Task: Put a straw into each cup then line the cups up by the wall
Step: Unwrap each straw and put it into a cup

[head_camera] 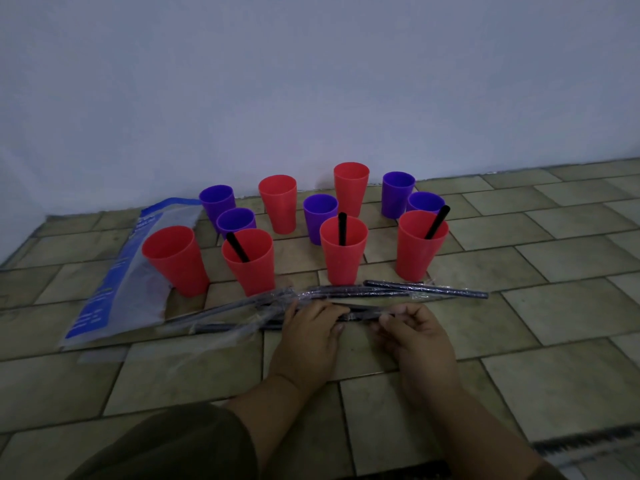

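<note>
Pale bare wall [311,81] rises behind a dimly lit floor [554,271] of beige rectangular tiles. At the left, one flat blue-and-clear plastic bag [114,289] lies on the tiles. Near the wall stand eleven upright plastic cups, loosely scattered rather than in a row: six tall red cups [176,265] and five shorter purple cups [398,195]. Three of the four front red ones each hold one black straw [342,230]. Just in front lies a loose heap of wrapped straws [426,289], black in clear film, too tangled to count. The left hand [311,327] and right hand [415,327], fingers curled, pinch one straw from the heap between them, low over the floor.
</note>
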